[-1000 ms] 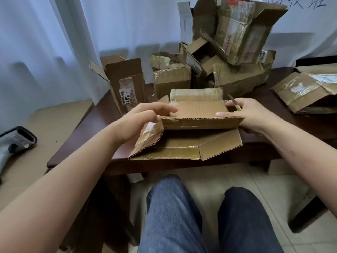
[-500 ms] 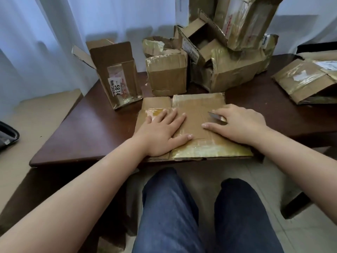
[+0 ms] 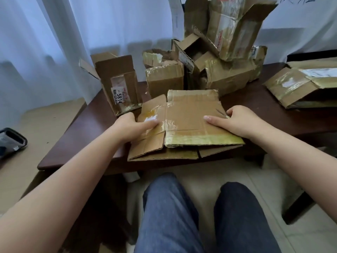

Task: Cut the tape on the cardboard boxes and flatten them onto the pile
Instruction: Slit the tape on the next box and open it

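Flattened brown taped cardboard box (image 3: pixel 189 121) lies at the dark wooden surface (image 3: pixel 87 136) near edge, overhanging. Left hand (image 3: pixel 131 128) grips its left flap; right hand (image 3: pixel 238 121) presses it, small blade (image 3: pixel 221 112) pinched. Slippage risks dropped box, nicked fingers.

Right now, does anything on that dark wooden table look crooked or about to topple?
Yes. The heap of opened brown cardboard boxes at the back of the table leans, torn flaps askew. The flattened cardboard box under both hands overhangs the near edge.
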The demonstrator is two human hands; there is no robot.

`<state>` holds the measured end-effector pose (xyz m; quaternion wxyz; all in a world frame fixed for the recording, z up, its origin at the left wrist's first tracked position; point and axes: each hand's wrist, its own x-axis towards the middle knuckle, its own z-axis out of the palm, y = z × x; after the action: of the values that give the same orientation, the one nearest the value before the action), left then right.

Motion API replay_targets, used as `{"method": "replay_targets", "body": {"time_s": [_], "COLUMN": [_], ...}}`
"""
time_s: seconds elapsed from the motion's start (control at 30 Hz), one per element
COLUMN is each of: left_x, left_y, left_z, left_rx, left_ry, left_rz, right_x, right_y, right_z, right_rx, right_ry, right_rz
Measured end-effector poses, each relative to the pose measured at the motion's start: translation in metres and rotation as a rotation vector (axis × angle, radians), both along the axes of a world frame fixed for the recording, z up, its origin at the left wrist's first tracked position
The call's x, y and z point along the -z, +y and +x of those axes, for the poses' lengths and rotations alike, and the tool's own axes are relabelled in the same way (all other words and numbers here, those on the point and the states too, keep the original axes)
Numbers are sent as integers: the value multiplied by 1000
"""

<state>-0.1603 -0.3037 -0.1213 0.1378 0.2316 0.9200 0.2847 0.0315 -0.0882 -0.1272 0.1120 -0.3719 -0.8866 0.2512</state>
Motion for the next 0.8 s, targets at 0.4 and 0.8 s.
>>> {"method": "replay_targets", "body": {"time_s": [0.4,0.8], "left_x": [-10,-69], "left_y": [-7,110], "left_z": [28,96], "left_rx": [195,473], "left_ry": [-188,-52], "left_rz": [380,592], "right_x": [7,-53], "right_y": [8,72], "right_z": [25,134], "right_rx": [-67,240], "right_ry": [163,358], "right_rz": [-342,-460]}}
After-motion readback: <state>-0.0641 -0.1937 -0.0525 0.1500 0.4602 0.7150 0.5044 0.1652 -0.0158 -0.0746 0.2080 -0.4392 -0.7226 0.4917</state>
